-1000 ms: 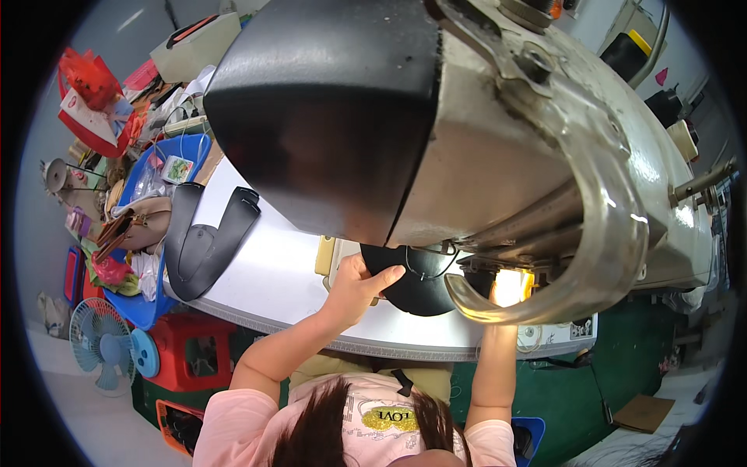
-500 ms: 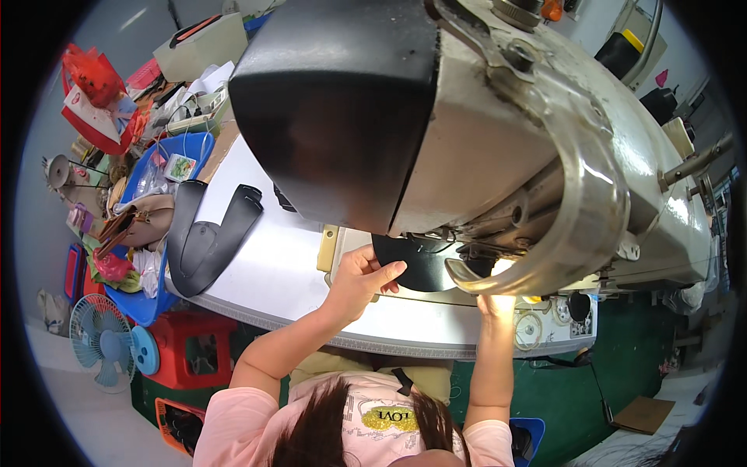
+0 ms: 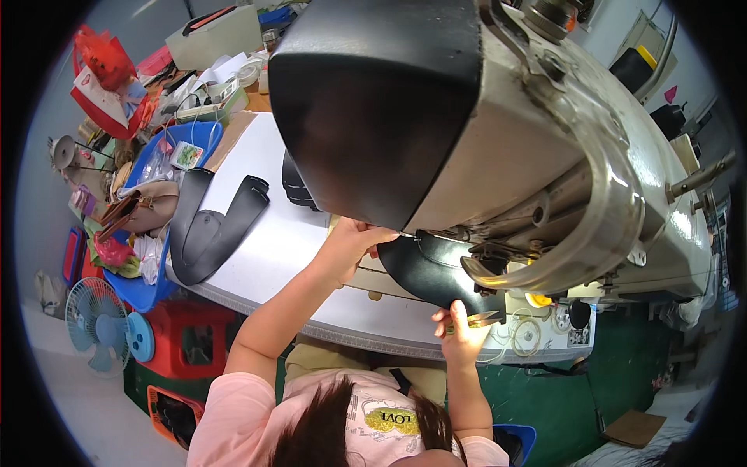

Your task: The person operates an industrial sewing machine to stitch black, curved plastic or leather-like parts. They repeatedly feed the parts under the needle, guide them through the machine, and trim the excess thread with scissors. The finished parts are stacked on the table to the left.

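Note:
A curved black leather-like piece (image 3: pixel 424 276) lies at the sewing machine (image 3: pixel 459 187), its far edge under the machine head. My left hand (image 3: pixel 352 247) pinches that piece at its far left edge, thumb stretched toward the machine. On the near side, my right hand (image 3: pixel 465 336) is closed around small gold-coloured thread snips (image 3: pixel 481 318), with their pointed end toward the right. The right fingers are close to the near edge of the black piece; whether they touch it I cannot tell. The machine hides the needle area.
Curved black pieces (image 3: pixel 210 233) lie on the white tabletop (image 3: pixel 272 257) at left. Beyond them stands a blue basket (image 3: pixel 148 292) with a bag and clutter. A fan (image 3: pixel 97 323) and red stool (image 3: pixel 183 335) are left below. Coiled thread (image 3: pixel 525 336) rests right of my hand.
The black piece has come nearer to me and shows more of itself. My left hand went slightly farther away to its edge; my right hand came out from behind the machine guard, with the snips showing.

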